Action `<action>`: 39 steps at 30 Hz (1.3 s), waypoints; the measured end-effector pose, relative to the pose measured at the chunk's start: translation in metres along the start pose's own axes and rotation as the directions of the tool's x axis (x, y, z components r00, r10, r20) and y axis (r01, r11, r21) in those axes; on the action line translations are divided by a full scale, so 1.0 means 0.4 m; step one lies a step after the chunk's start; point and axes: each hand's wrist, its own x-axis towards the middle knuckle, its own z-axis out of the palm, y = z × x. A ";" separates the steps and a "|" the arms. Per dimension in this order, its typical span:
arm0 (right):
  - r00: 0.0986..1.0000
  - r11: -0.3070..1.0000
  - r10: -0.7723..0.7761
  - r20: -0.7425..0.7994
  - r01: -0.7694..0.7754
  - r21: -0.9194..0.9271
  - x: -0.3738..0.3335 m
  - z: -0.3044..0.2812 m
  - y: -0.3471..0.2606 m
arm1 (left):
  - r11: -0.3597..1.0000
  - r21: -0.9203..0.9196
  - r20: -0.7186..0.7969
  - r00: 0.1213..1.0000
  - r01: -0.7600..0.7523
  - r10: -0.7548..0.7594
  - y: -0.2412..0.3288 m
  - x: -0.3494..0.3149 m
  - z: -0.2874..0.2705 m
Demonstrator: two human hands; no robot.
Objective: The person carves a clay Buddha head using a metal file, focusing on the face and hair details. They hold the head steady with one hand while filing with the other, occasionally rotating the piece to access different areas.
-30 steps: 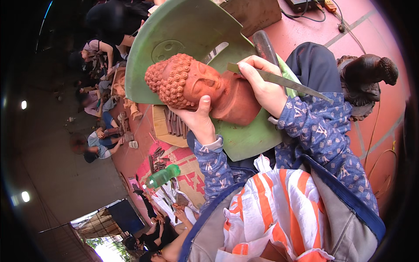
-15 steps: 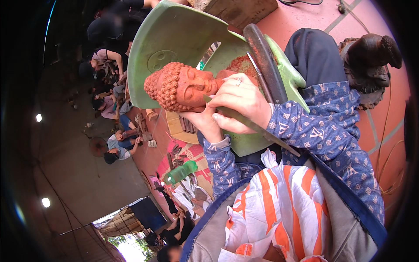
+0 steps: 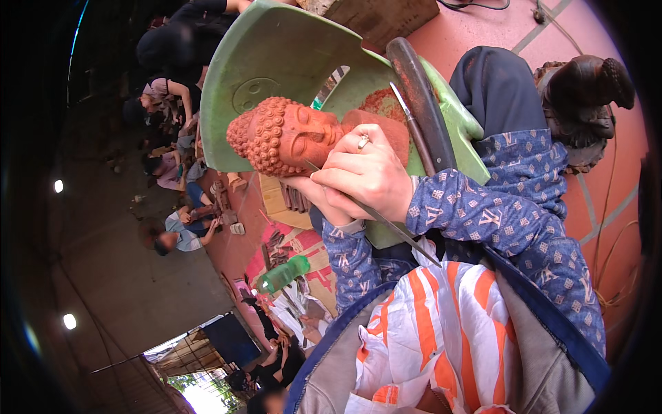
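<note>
A reddish-brown carved Buddha bust (image 3: 276, 138) lies on its side in a green plastic chair (image 3: 296, 48), its head to the left. My left hand (image 3: 318, 199) is under the head at the jaw, fingers partly hidden, and supports it. My right hand (image 3: 372, 169) is closed round a long thin metal file (image 3: 403, 234). The file's tip meets the cheek near the jaw, and its other end points down toward my lap. Beside the bust, a slim pointed carving knife (image 3: 409, 124) rests against a dark curved bar (image 3: 422, 103). Reddish dust lies on the chair behind the bust.
A dark carved wooden figure (image 3: 583, 107) stands on the tiles at the right. A white and orange striped cloth (image 3: 427, 324) covers my lap. A green bottle (image 3: 284, 274) and several wood pieces lie at lower left. Other people sit working farther left.
My right hand has slid left along the bust with the file. The file's tip has moved left along the cheek, and its lower end has swung left. The bust has hardly moved.
</note>
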 end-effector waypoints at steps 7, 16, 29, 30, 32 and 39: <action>0.997 0.997 0.064 -0.032 -0.065 -0.033 0.006 -0.100 0.024 | 0.791 0.583 -0.033 0.968 -0.183 0.248 0.041 -0.015 0.116; 0.873 0.863 0.488 -0.015 -0.480 0.158 -0.005 -0.093 0.090 | 0.828 0.554 -0.056 0.988 -0.086 0.141 0.050 -0.040 0.140; 0.827 0.813 0.558 0.067 -0.561 0.157 -0.008 -0.085 0.081 | 0.855 0.509 -0.020 0.992 -0.100 0.127 0.048 -0.040 0.049; 0.836 0.819 0.545 0.057 -0.546 0.178 -0.014 -0.077 0.082 | 0.853 0.512 -0.008 0.992 -0.107 0.129 0.045 -0.037 0.042; 0.844 0.825 0.534 0.052 -0.533 0.188 -0.014 -0.065 0.079 | 0.811 0.570 0.011 0.988 -0.134 0.156 0.050 -0.043 0.045; 0.844 0.829 0.528 0.095 -0.537 0.159 -0.015 -0.058 0.082 | 0.797 0.597 -0.075 0.983 -0.092 0.170 0.070 -0.053 0.107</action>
